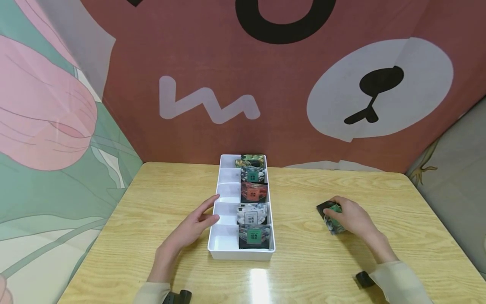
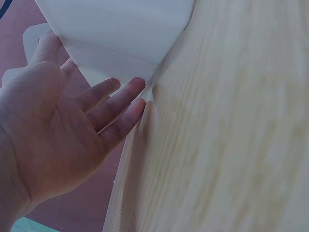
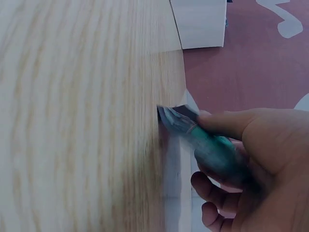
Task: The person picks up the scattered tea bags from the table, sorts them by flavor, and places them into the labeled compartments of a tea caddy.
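A white divided tray (image 1: 224, 239) stands lengthwise on the table, its right side filled with a row of small printed sachets. Nearest is a black sachet with a green label (image 1: 254, 237); behind it come a white sachet (image 1: 251, 215), a red one (image 1: 254, 193) and more green ones. My left hand (image 1: 191, 228) rests against the tray's left side, fingers extended; the left wrist view shows the fingers loosely spread by the tray wall. To the right of the tray, my right hand (image 1: 353, 217) pinches a black and green sachet (image 1: 335, 228) between thumb and fingers, low over the table.
The light wooden table (image 1: 300, 270) ends at a red cloth backdrop (image 1: 205, 143) just behind the tray. Printed fabric (image 1: 49, 126) hangs on the left, and a grey cloth (image 1: 459, 169) on the right. Dark wrist devices (image 1: 364, 279) sit at both sleeves.
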A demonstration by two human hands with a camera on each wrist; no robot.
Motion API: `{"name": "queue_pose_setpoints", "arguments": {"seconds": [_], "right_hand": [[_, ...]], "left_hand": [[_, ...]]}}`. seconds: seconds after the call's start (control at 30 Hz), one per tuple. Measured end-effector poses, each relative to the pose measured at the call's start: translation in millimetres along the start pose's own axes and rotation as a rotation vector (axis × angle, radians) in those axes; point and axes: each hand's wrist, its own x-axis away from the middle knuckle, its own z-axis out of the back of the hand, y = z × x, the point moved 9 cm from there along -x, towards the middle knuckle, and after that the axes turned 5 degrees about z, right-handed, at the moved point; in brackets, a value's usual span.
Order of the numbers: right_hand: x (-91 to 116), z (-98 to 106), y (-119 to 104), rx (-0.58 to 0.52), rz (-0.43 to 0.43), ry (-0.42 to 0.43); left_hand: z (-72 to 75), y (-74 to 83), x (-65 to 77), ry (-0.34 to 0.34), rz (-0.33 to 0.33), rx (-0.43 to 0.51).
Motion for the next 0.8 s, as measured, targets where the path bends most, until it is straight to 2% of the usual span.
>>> {"name": "queue_pose_setpoints", "arguments": {"seconds": [0.23,0.5,0.8], "right_hand": [[1,3,-4,-0.089,0.004,0.027],[2,11,-12,-0.123,0.050,0.099],[4,18,-24,-0.175,0.090,0.141]], "left_hand": [[0.5,1.3,0.6,0.007,0.005,-0.012],[-0.1,1.8,0.3,0.000,0.006,-0.006],[-0.4,3.4,1.4,0.005,0.000,-0.005]]}}
